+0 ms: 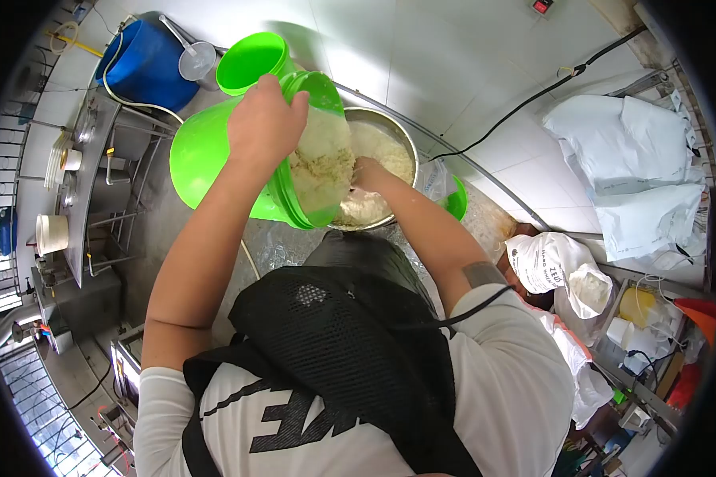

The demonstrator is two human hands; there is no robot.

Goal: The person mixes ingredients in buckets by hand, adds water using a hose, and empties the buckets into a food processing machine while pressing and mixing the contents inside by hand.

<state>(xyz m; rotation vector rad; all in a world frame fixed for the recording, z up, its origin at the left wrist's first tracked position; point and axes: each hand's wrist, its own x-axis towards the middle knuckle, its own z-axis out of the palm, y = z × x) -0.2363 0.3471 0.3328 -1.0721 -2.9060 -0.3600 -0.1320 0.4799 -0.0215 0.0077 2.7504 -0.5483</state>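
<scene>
A large green bucket (207, 163) lies tilted on its side, its mouth facing right over a round metal bowl (413, 147). My left hand (266, 119) grips the bucket near its upper rim. Pale, lumpy dough (318, 171) coats the inside of the bucket's mouth. More pale dough (386, 159) fills the bowl beneath. Between bucket mouth and bowl, my right hand (371, 175) is closed at the dough, its fingertips partly hidden in it.
Behind stands a second green bucket (250, 63), with a blue barrel (147, 67) and a white long-handled scoop (196, 60) to its left. White sacks (545, 262) sit at the right. A black cable (517, 103) runs along the tiled wall. A metal table (87, 175) stands left.
</scene>
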